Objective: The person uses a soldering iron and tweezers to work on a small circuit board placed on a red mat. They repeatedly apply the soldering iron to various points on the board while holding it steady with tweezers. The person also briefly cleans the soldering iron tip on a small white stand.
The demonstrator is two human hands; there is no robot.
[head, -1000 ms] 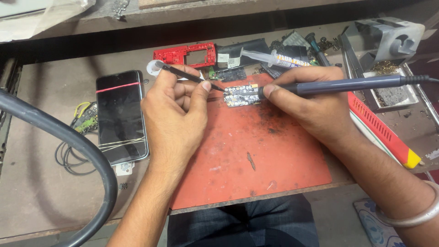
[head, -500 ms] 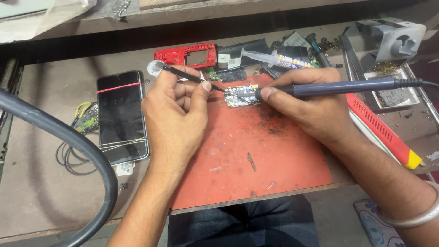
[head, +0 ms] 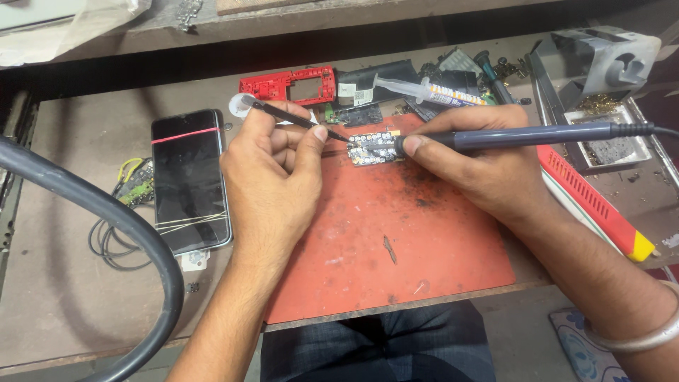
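A small circuit board [head: 373,147] lies at the top of a red work mat [head: 396,233]. My left hand [head: 272,177] pinches thin black tweezers [head: 297,118], their tip touching the board's left edge. My right hand [head: 474,166] grips a dark blue soldering iron [head: 530,136] like a pen, its tip on the board's right side. The iron's cord runs off to the right.
A black phone [head: 189,180] bound with rubber bands lies left of the mat, with wires [head: 113,233] beside it. A red phone frame [head: 293,86], a syringe [head: 424,90] and parts sit behind. A soldering stand [head: 601,71] and a red-handled tool [head: 594,205] are at right. A thick grey hose [head: 92,212] curves at left.
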